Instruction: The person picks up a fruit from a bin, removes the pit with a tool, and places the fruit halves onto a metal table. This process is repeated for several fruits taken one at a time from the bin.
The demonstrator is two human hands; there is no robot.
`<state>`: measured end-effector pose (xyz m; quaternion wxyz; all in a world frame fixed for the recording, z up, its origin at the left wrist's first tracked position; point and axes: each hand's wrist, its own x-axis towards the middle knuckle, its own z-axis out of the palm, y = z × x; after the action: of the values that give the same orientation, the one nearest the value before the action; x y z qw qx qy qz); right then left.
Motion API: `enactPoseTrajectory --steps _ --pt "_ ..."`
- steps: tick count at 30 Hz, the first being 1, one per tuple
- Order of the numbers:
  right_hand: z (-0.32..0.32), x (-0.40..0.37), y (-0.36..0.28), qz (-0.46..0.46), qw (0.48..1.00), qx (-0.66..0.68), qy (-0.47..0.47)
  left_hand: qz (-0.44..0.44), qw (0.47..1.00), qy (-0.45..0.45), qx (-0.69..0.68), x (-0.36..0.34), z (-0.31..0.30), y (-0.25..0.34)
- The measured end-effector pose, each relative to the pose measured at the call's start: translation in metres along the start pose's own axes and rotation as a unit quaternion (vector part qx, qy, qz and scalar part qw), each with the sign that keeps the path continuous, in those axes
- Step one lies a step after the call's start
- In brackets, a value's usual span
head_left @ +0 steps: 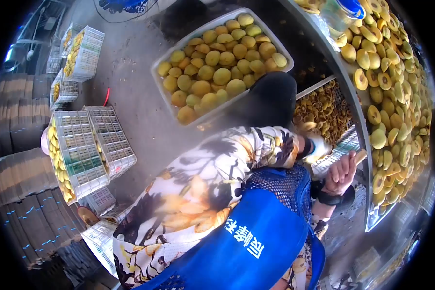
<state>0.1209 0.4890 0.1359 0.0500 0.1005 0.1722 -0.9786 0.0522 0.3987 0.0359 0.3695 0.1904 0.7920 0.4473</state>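
Observation:
My left hand (316, 147), in a pale glove at the end of the floral sleeve (203, 179), is smeared by motion over the crate of cut fruit scraps (324, 108). Whether it holds anything is hidden. Just beside it, my right hand (340, 174) is closed around a tan, wooden-looking handle (360, 155) that sticks out by the table edge; a black band circles that wrist. Many halved yellow-green fruits (396, 108) cover the metal table (348, 82) beyond the hands.
A large pale tub (287, 53) of whole-looking yellow fruit stands on the floor beside my dark-clad knee (274, 96). White crates (77, 140) with fruit and stacked cardboard (21, 174) line the far left. A blue-lidded container (340, 14) sits on the table.

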Motion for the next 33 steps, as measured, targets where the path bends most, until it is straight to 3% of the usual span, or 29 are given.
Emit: enactPoseTrajectory --steps 1,2,4,7,12,13,14,15,17,18,19,20,22,23,26,30,33 --pt "0.004 -0.001 -0.002 -0.040 0.990 -0.092 0.098 0.108 0.975 -0.019 0.194 -0.002 0.014 -0.012" --pt "0.006 -0.002 -0.004 -0.079 0.960 -0.182 0.195 0.070 0.984 -0.073 0.147 -0.028 -0.003 0.007" --pt "0.003 -0.007 -0.003 -0.082 0.947 -0.229 0.211 0.142 0.982 -0.049 0.115 -0.030 -0.013 0.016" --pt "0.001 -0.010 0.008 -0.063 0.927 -0.300 0.215 0.125 0.992 -0.023 0.018 -0.068 -0.085 0.058" --pt "-0.008 0.000 0.042 0.041 0.883 -0.398 0.246 0.152 0.938 0.259 -0.174 -0.157 -0.180 0.004" --pt "-0.009 0.002 0.049 0.067 0.867 -0.430 0.245 0.131 0.916 0.328 -0.193 -0.172 -0.188 -0.016" --pt "-0.011 0.004 0.054 0.093 0.848 -0.462 0.243 -0.016 0.842 0.282 -0.459 -0.189 -0.195 -0.037" --pt "-0.018 0.004 0.054 0.115 0.835 -0.495 0.211 0.060 0.868 0.450 -0.201 -0.200 -0.193 -0.066" --pt "-0.029 0.009 0.058 0.124 0.812 -0.531 0.207 0.034 0.836 0.543 -0.071 -0.224 -0.173 -0.188" --pt "-0.032 0.011 0.060 0.129 0.800 -0.549 0.206 -0.060 0.820 0.519 -0.232 -0.239 -0.171 -0.204" --pt "-0.035 0.014 0.061 0.130 0.801 -0.547 0.206 -0.153 0.758 0.502 -0.386 -0.254 -0.169 -0.220" --pt "-0.032 0.017 0.064 0.131 0.791 -0.561 0.205 -0.237 0.648 0.485 -0.537 -0.273 -0.167 -0.189" --pt "-0.024 0.023 0.068 0.135 0.770 -0.589 0.205 -0.267 0.598 0.505 -0.562 -0.294 -0.145 -0.198" --pt "-0.023 0.025 0.071 0.136 0.762 -0.600 0.203 -0.312 0.586 0.513 -0.544 -0.305 -0.135 -0.211" --pt "-0.026 0.032 0.078 0.141 0.731 -0.639 0.196 -0.293 0.533 0.575 -0.547 -0.331 -0.125 -0.235" --pt "-0.035 0.041 0.082 0.152 0.698 -0.677 0.179 -0.269 0.523 0.632 -0.505 -0.363 -0.160 -0.252" --pt "-0.042 0.043 0.084 0.137 0.674 -0.705 0.175 -0.321 0.535 0.653 -0.428 -0.361 -0.183 -0.249"
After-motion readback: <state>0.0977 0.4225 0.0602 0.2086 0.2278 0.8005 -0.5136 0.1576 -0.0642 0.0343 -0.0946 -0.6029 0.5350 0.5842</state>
